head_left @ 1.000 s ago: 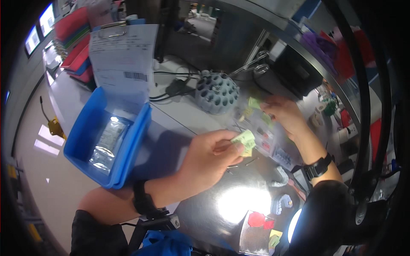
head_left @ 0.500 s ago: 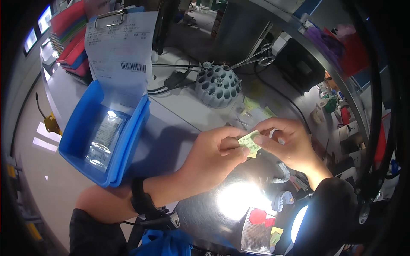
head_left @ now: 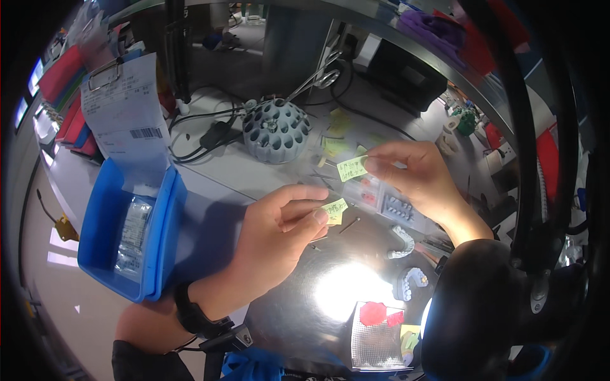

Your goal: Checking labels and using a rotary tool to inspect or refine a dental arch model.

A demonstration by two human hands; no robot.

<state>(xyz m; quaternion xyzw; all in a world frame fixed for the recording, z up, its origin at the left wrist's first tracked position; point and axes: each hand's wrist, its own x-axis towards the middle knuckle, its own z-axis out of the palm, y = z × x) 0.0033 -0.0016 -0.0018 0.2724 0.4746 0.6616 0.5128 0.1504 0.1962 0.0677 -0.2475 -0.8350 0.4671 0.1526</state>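
My left hand (head_left: pixel 276 232) pinches a couple of small yellow-green paper slips (head_left: pixel 335 212) with handwriting on them between thumb and fingers. Higher up and to the right, my right hand (head_left: pixel 419 181) grips another handwritten yellow-green slip (head_left: pixel 351 169) by its right edge. The two hands are apart. Below my right hand lies a clear plastic box (head_left: pixel 381 200) with small red and grey pieces inside, partly hidden. A grey dental arch model (head_left: pixel 402 242) rests near my right wrist, and a second dental model (head_left: pixel 416 283) with one yellowish tooth sits closer to me.
A blue tray (head_left: pixel 89 254) with a silvery packet (head_left: pixel 135 235) stands left, a clipped paper form (head_left: pixel 124 114) behind it. A grey domed holder (head_left: pixel 277 133) with scissor-handled tools is at the back. A bright lamp (head_left: pixel 427 317) and silvery textured sheet (head_left: pixel 376 346) are near.
My hands have moved apart, and the slips held together between them are now split, one in my right hand and the others in my left. The view has shifted to the right.
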